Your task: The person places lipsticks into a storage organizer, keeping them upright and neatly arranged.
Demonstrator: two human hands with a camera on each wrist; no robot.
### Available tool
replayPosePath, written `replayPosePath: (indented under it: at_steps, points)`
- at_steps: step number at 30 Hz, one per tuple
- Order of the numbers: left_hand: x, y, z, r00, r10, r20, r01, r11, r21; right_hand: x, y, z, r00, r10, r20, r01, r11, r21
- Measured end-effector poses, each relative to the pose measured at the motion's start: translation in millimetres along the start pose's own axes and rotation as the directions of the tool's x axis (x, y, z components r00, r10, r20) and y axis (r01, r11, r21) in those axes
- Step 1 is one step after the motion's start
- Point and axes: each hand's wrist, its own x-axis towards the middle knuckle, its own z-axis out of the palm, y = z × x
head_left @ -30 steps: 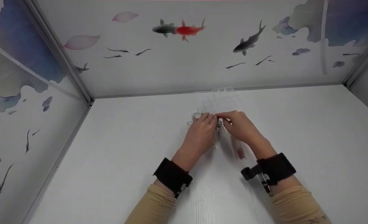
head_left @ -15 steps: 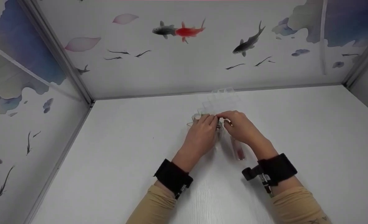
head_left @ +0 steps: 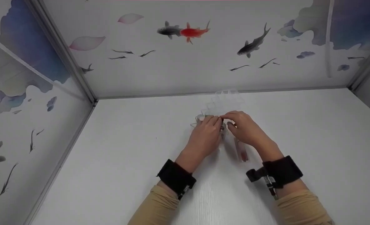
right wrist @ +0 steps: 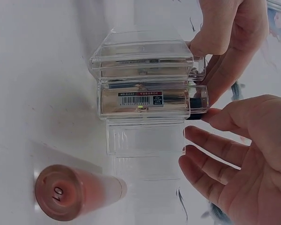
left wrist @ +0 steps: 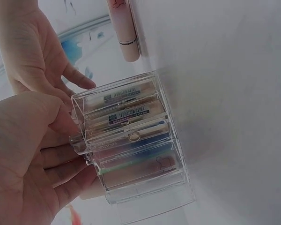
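Note:
A clear stepped acrylic rack (right wrist: 145,136) stands on the table with several cosmetic tubes in its slots. My left hand (head_left: 205,134) lies over its near end and holds it, fingers bent over the upper edge; in the left wrist view, thumb and fingers lie around the tube tops. My right hand (head_left: 244,126) is on the rack's right side. In the right wrist view, one of its digits touches the black cap (right wrist: 196,108) of a slotted tube with a barcode label (right wrist: 140,99). The other fingers are loosely bent. The touching fingertip is partly hidden in the head view.
A pinkish lip gloss tube (head_left: 243,153) lies on the white table (head_left: 116,162), right of the rack; its end (right wrist: 58,193) reads 01. The rack's far tiers (head_left: 227,98) reach toward the back wall, printed with fish (head_left: 194,32). Another wall borders the left.
Both hands stay at the rack with hardly any movement. The whole head view has shifted slightly right and down.

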Motion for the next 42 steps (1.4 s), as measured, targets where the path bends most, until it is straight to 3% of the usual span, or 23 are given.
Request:
replayPosePath:
  at_steps: [8, 12, 18, 22, 24, 26, 32, 42]
  points:
    - [0.5, 0.6, -2.8, 1.0, 0.002, -0.007, -0.002, 1.0, -0.008, -5.9, 4, -13, 1.0, 0.018, 0.023, -0.018, 1.0, 0.002]
    - [0.3, 1.7, -4.8, 1.0, -0.005, -0.007, 0.004, 0.999, -0.053, -11.1, 8, -21, 0.999, 0.024, 0.042, -0.023, 1.0, -0.007]
    - [-1.2, 6.9, -9.4, 0.993, 0.026, -0.116, -0.045, 0.984, -0.17, -19.9, 18, -30, 0.988, 0.074, 0.135, -0.07, 0.997, -0.037]
    - [-2.3, 13.8, -13.3, 0.983, 0.089, -0.159, -0.118, 0.976, -0.183, -23.8, 22, -31, 0.964, 0.132, 0.229, -0.115, 0.99, -0.085]
    - [-3.1, 18.3, -15.4, 0.983, 0.136, -0.122, -0.156, 0.972, -0.175, -24.4, 23, -30, 0.952, 0.148, 0.268, -0.126, 0.987, -0.095]
    - [-4.4, 23.3, -17.4, 0.982, 0.187, -0.04, -0.191, 0.963, -0.19, -24.9, 25, -28, 0.943, 0.158, 0.294, -0.134, 0.986, -0.102]
    - [-8.2, 38.9, -13.0, 0.942, 0.29, 0.168, -0.233, 0.928, -0.292, -25.1, 25, -22, 0.934, 0.178, 0.309, -0.148, 0.982, -0.12]
    - [-13.7, 51.3, -0.2, 0.896, 0.325, 0.302, -0.236, 0.926, -0.294, -25.1, 29, -11, 0.937, 0.151, 0.314, -0.127, 0.987, -0.097]
